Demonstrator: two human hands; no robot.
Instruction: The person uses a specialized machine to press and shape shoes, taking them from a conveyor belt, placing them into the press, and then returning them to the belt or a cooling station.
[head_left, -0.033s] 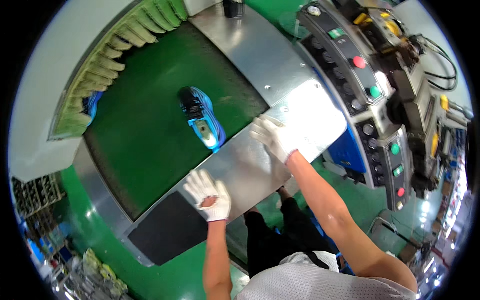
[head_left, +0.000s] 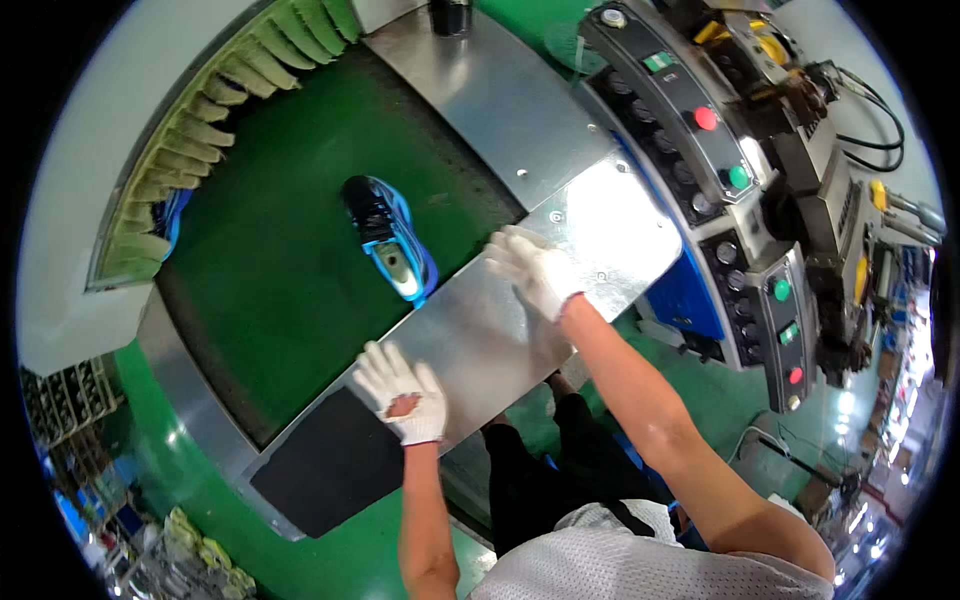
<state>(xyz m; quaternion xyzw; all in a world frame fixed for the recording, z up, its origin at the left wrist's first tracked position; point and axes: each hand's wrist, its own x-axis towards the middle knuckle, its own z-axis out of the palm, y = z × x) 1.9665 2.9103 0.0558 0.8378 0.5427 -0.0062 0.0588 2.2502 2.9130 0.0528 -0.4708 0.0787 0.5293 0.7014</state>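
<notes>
A blue and black shoe (head_left: 390, 240) lies on the green conveyor belt (head_left: 290, 330), its opening facing up. My left hand (head_left: 402, 393), in a white knit glove with a hole that shows skin, is spread over the metal ledge (head_left: 490, 335) beside a black pad (head_left: 325, 465). My right hand (head_left: 532, 268), also gloved, lies with its fingers stretched at the ledge's right part, near the belt's corner. Neither hand holds anything, and both are apart from the shoe. Part of another blue item (head_left: 175, 222) shows behind the flaps at the left; the rest is hidden.
Green and beige bristle-like flaps (head_left: 195, 140) hang at the machine's opening. A black cylindrical container (head_left: 450, 17) stands on the far metal plate. At the right is a control panel (head_left: 690, 120) with red and green buttons. Racks (head_left: 70, 400) stand at the lower left.
The whole view has shifted slightly, so everything sits a little further left. Both hands and the shoe keep about the same places on the machine.
</notes>
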